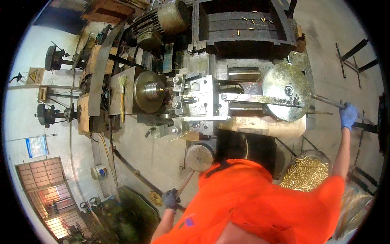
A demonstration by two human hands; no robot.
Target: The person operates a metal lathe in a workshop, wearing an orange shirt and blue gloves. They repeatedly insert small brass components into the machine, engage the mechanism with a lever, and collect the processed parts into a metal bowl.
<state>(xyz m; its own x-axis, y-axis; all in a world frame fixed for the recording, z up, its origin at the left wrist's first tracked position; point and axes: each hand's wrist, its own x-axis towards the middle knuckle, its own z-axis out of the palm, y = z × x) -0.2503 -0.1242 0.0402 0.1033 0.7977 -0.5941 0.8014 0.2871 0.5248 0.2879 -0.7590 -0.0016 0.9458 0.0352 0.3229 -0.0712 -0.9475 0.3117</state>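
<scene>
My right hand (348, 115), in a blue glove, is closed round the end of a metal lever (327, 101). That lever runs out from a large round steel plate (284, 79) on a small lathe. A flat link bar (256, 99) joins the plate to the tool slide (203, 95). Low on the left, my left hand (170, 199), in a dark glove, is wrapped round the end of a second lever (186, 181), attached to a small metal disc (199, 157). Left of the slide, the chuck (151, 92) faces the cutting tools, with a small brass-coloured piece at its centre.
A tub of small brass-coloured parts (305, 174) stands below my right arm. A metal tray (248, 34) at the back holds several loose pieces. A brush (122, 97) lies left of the chuck. A long bar (136, 173) slants past my left hand. A motor (162, 20) sits behind.
</scene>
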